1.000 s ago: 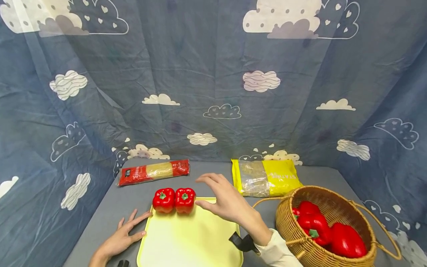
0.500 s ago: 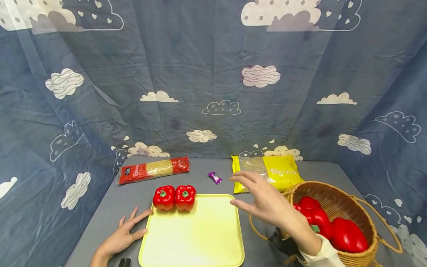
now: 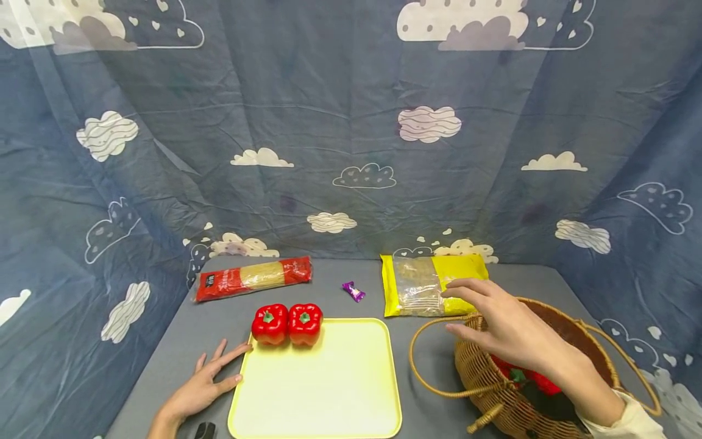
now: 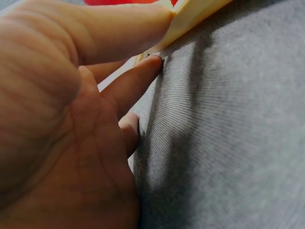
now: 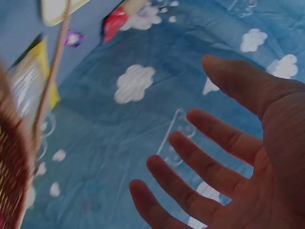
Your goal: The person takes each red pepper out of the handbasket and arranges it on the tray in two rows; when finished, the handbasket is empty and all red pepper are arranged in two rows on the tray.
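Observation:
Two red bell peppers (image 3: 287, 324) with green stems stand side by side at the far left corner of a pale yellow tray (image 3: 323, 390). My left hand (image 3: 194, 390) touches the tray's left edge, its fingers spread; in the left wrist view its thumb and a fingertip meet the rim. Above a wicker basket (image 3: 477, 378) on the right hovers my right hand (image 3: 510, 329), holding nothing, its fingers apart. More red peppers (image 3: 526, 375) lie inside the basket, mostly hidden by the hand and forearm. The right wrist view shows the right palm (image 5: 267, 191) bare.
A red pack of noodles (image 3: 255, 279) lies at the back left. A yellow and clear packet (image 3: 417, 286) lies at the back right, with a small purple wrapped candy (image 3: 353, 291) left of it. The basket's handle (image 3: 419, 366) sticks out toward the tray.
My right hand has moved right, from beside the peppers on the tray to over the basket, uncovering the candy. The left hand has stayed at the tray's edge.

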{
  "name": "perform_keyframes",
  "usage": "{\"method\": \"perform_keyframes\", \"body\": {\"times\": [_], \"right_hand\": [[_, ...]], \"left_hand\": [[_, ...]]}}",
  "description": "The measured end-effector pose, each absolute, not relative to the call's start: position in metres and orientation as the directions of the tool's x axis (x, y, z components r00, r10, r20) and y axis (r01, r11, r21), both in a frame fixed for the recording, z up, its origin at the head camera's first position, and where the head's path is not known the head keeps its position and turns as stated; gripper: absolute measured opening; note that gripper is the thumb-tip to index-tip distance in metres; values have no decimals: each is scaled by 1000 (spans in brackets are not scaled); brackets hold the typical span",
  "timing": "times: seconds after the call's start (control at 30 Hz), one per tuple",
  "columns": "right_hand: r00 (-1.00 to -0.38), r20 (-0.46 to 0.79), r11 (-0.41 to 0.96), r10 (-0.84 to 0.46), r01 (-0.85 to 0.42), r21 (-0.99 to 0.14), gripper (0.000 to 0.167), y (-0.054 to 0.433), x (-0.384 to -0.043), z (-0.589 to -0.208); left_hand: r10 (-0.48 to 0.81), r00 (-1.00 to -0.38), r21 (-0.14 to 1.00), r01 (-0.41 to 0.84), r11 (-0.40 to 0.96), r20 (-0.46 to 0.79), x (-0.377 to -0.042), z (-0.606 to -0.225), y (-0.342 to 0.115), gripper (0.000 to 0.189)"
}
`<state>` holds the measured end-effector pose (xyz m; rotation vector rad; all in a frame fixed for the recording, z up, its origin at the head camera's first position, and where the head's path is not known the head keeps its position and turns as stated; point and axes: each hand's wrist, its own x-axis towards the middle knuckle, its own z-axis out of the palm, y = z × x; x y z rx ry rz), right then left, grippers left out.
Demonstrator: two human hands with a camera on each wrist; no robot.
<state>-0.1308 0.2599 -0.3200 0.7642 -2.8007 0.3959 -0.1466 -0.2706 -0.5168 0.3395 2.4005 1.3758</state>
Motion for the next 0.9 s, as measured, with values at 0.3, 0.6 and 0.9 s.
{"method": "perform_keyframes", "body": {"times": [0.3, 0.6, 0.9], "right_hand": [[-846, 241, 837, -476, -519, -171, 46, 307, -131, -324], [-873, 149, 863, -464, -484, -145, 45, 348, -132, -337], [-909, -30, 896, -415, -403, -186, 37, 369, -127, -348]], "left_hand": [[370, -913, 864, 41, 502, -171, -147, -519, -271, 61], [368, -913, 861, 38, 507, -177, -148, -518, -270, 61], [370, -911, 860, 36, 510, -182, -149, -520, -271, 61]]}}
